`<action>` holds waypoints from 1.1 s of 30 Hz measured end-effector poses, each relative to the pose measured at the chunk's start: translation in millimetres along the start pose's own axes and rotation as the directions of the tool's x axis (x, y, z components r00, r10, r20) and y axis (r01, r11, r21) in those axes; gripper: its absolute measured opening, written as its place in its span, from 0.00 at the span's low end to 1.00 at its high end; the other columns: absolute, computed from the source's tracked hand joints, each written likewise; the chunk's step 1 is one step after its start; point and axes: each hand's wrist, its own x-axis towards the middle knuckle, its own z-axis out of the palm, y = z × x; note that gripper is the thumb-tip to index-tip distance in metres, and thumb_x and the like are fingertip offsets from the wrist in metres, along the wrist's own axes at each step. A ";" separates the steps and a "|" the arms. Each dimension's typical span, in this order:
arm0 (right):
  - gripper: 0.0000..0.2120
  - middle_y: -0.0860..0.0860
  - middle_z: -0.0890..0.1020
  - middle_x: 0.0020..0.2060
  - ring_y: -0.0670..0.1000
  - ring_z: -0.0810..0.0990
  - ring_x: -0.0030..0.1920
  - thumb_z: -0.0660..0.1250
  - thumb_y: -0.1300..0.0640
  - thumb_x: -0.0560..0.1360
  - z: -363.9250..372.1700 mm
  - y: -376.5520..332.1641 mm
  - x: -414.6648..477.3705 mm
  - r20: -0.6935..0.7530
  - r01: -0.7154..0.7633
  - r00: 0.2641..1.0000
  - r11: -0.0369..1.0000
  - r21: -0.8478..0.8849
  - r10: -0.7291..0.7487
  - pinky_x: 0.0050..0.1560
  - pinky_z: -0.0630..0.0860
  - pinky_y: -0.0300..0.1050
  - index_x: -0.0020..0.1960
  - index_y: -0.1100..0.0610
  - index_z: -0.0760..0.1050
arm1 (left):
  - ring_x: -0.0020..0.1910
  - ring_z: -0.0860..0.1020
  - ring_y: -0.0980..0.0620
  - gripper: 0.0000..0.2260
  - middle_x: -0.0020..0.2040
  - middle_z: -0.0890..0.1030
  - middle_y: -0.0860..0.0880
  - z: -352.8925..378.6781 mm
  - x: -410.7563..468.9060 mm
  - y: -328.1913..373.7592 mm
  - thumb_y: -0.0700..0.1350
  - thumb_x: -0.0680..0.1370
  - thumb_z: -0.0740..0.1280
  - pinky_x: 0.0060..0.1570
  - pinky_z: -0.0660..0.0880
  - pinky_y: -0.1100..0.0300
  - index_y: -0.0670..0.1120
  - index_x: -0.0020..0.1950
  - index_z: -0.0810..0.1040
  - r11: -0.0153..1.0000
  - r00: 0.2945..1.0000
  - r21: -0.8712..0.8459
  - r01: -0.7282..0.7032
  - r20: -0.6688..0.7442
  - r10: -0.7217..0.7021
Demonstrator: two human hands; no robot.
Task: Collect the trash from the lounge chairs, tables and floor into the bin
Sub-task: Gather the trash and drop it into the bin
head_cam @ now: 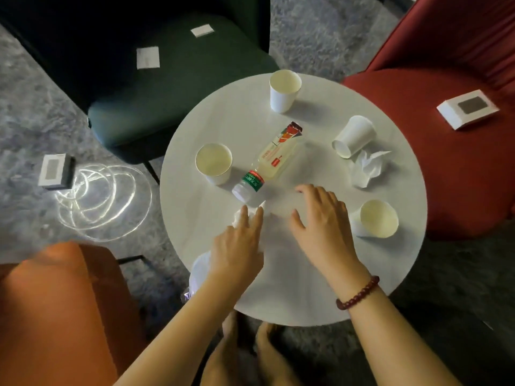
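1. Both hands hover low over the near half of the round counter [292,288]. The left hand [237,252] has its fingers stretched forward, tips touching a small crumpled white tissue [242,215]; whether it grips it yet, I cannot tell. The right hand [323,221] is spread and empty, fingers curved above bare surface.

2. Almost all the trash is uncollected, by my judgement. On the counter: a plastic bottle [267,165] lying on its side at the centre, an upright paper cup [284,90] at the far edge, another upright cup [214,162] toward the left edge, a tipped cup [355,135] and a crumpled paper [367,168] toward the right edge, and a tipped cup [377,218] at the near right.

3. Off the counter: two paper slips [147,57] on the dark green chair [167,107], a small box [468,108] on the red chair [446,176], another box [55,171] on the floor.

4. A clear plastic bag [199,271] hangs at the near left edge, below the left wrist; no bin is in sight.
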 end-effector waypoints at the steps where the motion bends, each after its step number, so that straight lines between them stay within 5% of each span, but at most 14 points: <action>1: 0.16 0.59 0.79 0.52 0.58 0.77 0.51 0.67 0.59 0.73 2.8 5.0 2.4 -0.018 -0.010 1.000 1.000 0.000 0.010 0.50 0.73 0.50 0.59 0.61 0.72 | 0.54 0.75 0.46 0.31 0.76 0.52 0.47 7.8 5.5 -1.0 0.49 0.78 0.58 0.43 0.75 0.57 0.55 0.74 0.42 1.000 1.000 0.009 0.010 0.027 -0.011; 4: 0.16 0.60 0.80 0.49 0.60 0.78 0.48 0.68 0.61 0.71 11.5 15.0 8.2 -0.048 -0.044 0.998 0.999 0.010 0.044 0.48 0.74 0.51 0.57 0.62 0.72 | 0.59 0.68 0.45 0.28 0.73 0.53 0.44 21.4 15.6 -1.6 0.50 0.79 0.56 0.43 0.72 0.57 0.53 0.74 0.44 0.998 0.994 0.070 -0.006 0.107 -0.001; 10: 0.16 0.60 0.80 0.50 0.60 0.77 0.49 0.67 0.62 0.72 12.4 21.9 24.4 -0.054 -0.111 0.992 0.994 0.010 0.111 0.50 0.73 0.51 0.58 0.62 0.72 | 0.52 0.71 0.48 0.14 0.58 0.66 0.47 9.5 28.4 -2.5 0.48 0.79 0.57 0.39 0.66 0.58 0.48 0.64 0.65 0.993 0.980 0.053 -0.103 0.175 0.093; 13: 0.16 0.61 0.80 0.50 0.61 0.78 0.49 0.67 0.62 0.71 -0.6 22.3 37.0 -0.102 -0.160 0.982 0.987 -0.009 0.158 0.49 0.74 0.52 0.58 0.63 0.72 | 0.49 0.73 0.48 0.08 0.48 0.68 0.49 -18.9 37.9 10.4 0.46 0.78 0.57 0.37 0.64 0.59 0.46 0.55 0.71 0.988 0.986 0.015 -0.157 0.056 0.156; 18: 0.17 0.61 0.79 0.51 0.61 0.77 0.51 0.69 0.61 0.71 -30.5 35.9 55.9 -0.166 -0.219 0.963 0.975 -0.022 0.212 0.52 0.74 0.57 0.58 0.62 0.71 | 0.44 0.77 0.44 0.08 0.47 0.76 0.47 -78.2 63.2 46.9 0.45 0.76 0.58 0.34 0.65 0.58 0.45 0.47 0.76 0.966 0.953 -0.025 -0.259 -0.170 0.251; 23: 0.18 0.58 0.78 0.54 0.59 0.74 0.55 0.69 0.60 0.71 -53.2 83.8 71.8 -0.075 -0.271 0.960 0.962 0.004 0.271 0.55 0.71 0.52 0.59 0.59 0.71 | 0.29 0.67 0.47 0.08 0.34 0.70 0.49 -101.8 92.1 79.0 0.41 0.72 0.64 0.27 0.60 0.63 0.47 0.34 0.68 0.941 0.911 -0.082 -0.328 -0.292 0.292; 27: 0.21 0.54 0.74 0.59 0.57 0.71 0.59 0.70 0.58 0.70 -57.1 138.1 88.6 0.089 -0.301 0.949 0.953 -0.046 0.304 0.58 0.67 0.50 0.61 0.55 0.70 | 0.36 0.69 0.51 0.03 0.40 0.69 0.52 -96.9 113.0 104.3 0.46 0.77 0.56 0.29 0.62 0.61 0.50 0.44 0.67 0.959 0.938 -0.056 -0.277 -0.234 0.257; 30: 0.23 0.53 0.71 0.62 0.57 0.69 0.61 0.71 0.57 0.69 -47.7 167.8 101.1 0.195 -0.260 0.945 0.964 -0.050 0.264 0.59 0.66 0.50 0.62 0.54 0.69 | 0.42 0.74 0.50 0.13 0.48 0.74 0.50 -88.1 130.6 122.7 0.46 0.77 0.57 0.39 0.75 0.58 0.50 0.62 0.68 0.963 0.956 -0.078 -0.258 -0.162 0.244; 33: 0.25 0.51 0.68 0.64 0.55 0.67 0.63 0.71 0.55 0.69 -30.3 187.4 109.0 0.290 -0.192 0.936 0.980 -0.053 0.199 0.62 0.64 0.50 0.63 0.52 0.68 | 0.47 0.75 0.50 0.19 0.54 0.74 0.50 -74.8 146.4 137.2 0.46 0.77 0.58 0.42 0.76 0.59 0.52 0.68 0.64 0.969 0.963 -0.076 -0.236 -0.151 0.223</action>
